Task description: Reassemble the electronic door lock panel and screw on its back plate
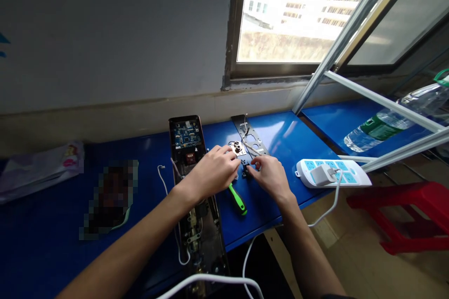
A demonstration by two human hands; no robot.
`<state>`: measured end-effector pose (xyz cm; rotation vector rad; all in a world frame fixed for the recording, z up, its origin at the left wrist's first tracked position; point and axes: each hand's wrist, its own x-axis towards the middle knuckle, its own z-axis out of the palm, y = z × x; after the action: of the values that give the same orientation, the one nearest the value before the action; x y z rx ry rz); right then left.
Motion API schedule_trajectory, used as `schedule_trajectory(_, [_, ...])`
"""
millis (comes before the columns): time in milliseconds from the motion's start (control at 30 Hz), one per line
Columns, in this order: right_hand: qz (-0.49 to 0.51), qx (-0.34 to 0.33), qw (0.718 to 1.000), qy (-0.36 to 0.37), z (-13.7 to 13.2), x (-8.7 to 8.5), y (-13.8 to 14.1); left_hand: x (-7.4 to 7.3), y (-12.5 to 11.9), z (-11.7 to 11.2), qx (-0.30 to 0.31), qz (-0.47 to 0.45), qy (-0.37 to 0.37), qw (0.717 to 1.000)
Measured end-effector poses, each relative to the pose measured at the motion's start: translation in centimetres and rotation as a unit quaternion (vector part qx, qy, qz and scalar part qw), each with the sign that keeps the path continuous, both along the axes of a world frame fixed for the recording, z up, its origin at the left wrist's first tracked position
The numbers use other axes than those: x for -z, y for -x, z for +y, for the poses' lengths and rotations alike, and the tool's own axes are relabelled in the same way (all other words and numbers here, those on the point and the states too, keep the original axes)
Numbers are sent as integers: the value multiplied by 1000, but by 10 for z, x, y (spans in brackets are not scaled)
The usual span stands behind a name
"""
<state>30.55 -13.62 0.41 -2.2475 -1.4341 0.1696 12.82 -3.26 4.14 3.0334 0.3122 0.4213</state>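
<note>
My left hand [213,171] is closed around a screwdriver with a green and black handle [237,199] that sticks out below my palm. My right hand [269,174] pinches a small black part [245,168] on the blue table [280,138]. Just beyond my fingers lies a small metal piece with a round knob [239,148]. An opened door-lock body [191,163] with a blue circuit board at its top lies lengthwise under my left wrist. A dark metal plate with holes [250,135] rests behind the hands.
A white power strip [345,174] with a plugged charger sits at the table's right edge, its cable hanging down. A plastic bag [38,168] lies far left. A water bottle [393,119] lies on the right table. A red stool [410,208] stands on the floor.
</note>
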Motion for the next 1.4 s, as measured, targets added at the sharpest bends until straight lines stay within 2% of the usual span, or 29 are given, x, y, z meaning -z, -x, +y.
schedule_trajectory(133, [17,-42,995,-84,1,-21,16,-6,27,11,-18,-144,16,989])
schedule_trajectory(233, [38,-117,984,-131,9,-39,39,-2,57,22,-116,-280,16,953])
schedule_trajectory(300, [45,-174,973,-148,20,-45,55,4,75,26,-193,-335,10,922])
schedule_trajectory(400, [35,-240,957,-161,41,-44,77,18,95,29,-245,-355,41,901])
schedule_trajectory(533, [2,-280,945,-166,62,-36,97,29,104,25,-239,-330,101,908])
schedule_trajectory(667, [-19,-282,944,-170,65,-35,103,31,103,21,-231,-325,105,911])
schedule_trajectory(1033, [4,-339,924,-179,55,-35,99,33,103,20,-232,-322,84,914])
schedule_trajectory(1100, [22,-326,925,-194,53,-42,91,30,101,20,-237,-321,76,914])
schedule_trajectory(1200, [47,-274,935,-219,56,-61,65,20,96,21,-238,-332,46,912])
schedule_trajectory(1233, [54,-257,942,-208,60,-67,53,16,92,22,-232,-334,35,913])
schedule_trajectory(1300, [67,-237,960,-135,72,-75,29,6,81,26,-204,-327,20,922])
schedule_trajectory(1400, [65,-243,966,-57,101,-68,1,-7,61,32,-142,-268,8,953])
